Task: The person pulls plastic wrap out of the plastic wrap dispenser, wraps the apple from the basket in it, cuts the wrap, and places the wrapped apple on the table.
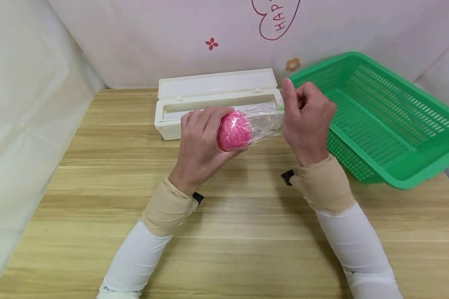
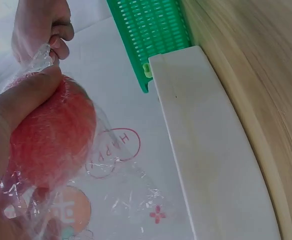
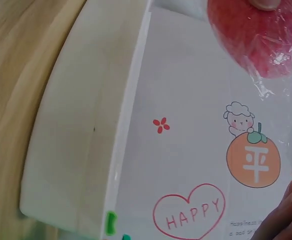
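A pink-red, rounded, fruit-like thing [image 1: 235,132] is wrapped in clear cling film [image 1: 265,121], held up over the table. My left hand [image 1: 203,143] grips it from the left; in the left wrist view the thumb [image 2: 33,92] lies across its wrapped top. To the right, my right hand [image 1: 308,120] is curled in a fist round the gathered end of the film, thumb pointing up. Film stretches between the two hands, and a loose sheet of it hangs off the pink-red thing in the left wrist view.
Behind the hands stands a long white box [image 1: 168,132] with its lid [image 1: 217,84] raised. A green slatted basket [image 1: 391,180] sits at the right, close to my right hand. A printed white backdrop [image 1: 153,41] rises behind the wooden table [image 1: 108,166].
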A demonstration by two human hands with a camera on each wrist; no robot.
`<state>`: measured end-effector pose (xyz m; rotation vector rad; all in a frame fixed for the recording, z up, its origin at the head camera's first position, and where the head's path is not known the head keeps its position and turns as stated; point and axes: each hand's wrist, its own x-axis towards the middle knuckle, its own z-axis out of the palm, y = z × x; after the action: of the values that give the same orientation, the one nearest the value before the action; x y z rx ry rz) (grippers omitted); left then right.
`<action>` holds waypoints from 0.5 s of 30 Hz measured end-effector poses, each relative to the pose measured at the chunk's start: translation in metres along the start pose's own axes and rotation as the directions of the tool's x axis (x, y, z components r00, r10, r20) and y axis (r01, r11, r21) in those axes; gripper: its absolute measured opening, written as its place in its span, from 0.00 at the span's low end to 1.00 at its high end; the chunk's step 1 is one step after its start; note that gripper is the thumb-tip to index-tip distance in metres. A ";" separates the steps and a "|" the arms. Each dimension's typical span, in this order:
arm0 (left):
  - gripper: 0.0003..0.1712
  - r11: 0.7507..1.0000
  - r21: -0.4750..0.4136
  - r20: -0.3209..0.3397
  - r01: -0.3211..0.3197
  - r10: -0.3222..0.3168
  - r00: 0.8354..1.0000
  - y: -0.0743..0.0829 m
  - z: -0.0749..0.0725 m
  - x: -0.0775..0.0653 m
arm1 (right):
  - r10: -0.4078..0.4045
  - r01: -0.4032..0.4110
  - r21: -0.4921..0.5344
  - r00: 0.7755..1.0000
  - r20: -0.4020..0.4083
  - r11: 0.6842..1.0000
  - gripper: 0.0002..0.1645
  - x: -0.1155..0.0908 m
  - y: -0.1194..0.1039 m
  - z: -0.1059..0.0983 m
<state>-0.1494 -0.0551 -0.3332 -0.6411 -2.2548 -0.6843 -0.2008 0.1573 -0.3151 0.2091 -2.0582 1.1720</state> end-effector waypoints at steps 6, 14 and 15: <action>0.40 0.998 0.039 -0.060 -0.056 0.058 0.996 0.002 0.000 -0.001 | 0.068 -0.069 0.059 0.997 0.028 0.996 0.29 0.000 0.006 0.008; 0.39 0.994 0.039 -0.118 -0.102 0.106 0.987 0.004 0.002 -0.001 | 0.087 -0.096 0.108 0.992 0.089 0.990 0.27 -0.004 0.012 0.015; 0.39 0.993 0.035 -0.124 -0.109 0.112 0.986 0.004 0.002 -0.001 | 0.092 -0.103 0.115 0.991 0.097 0.988 0.27 -0.005 0.012 0.016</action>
<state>-0.1468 -0.0511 -0.3341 -0.6851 -2.0930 -0.6201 -0.2116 0.1510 -0.3313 0.2255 -2.0992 1.3708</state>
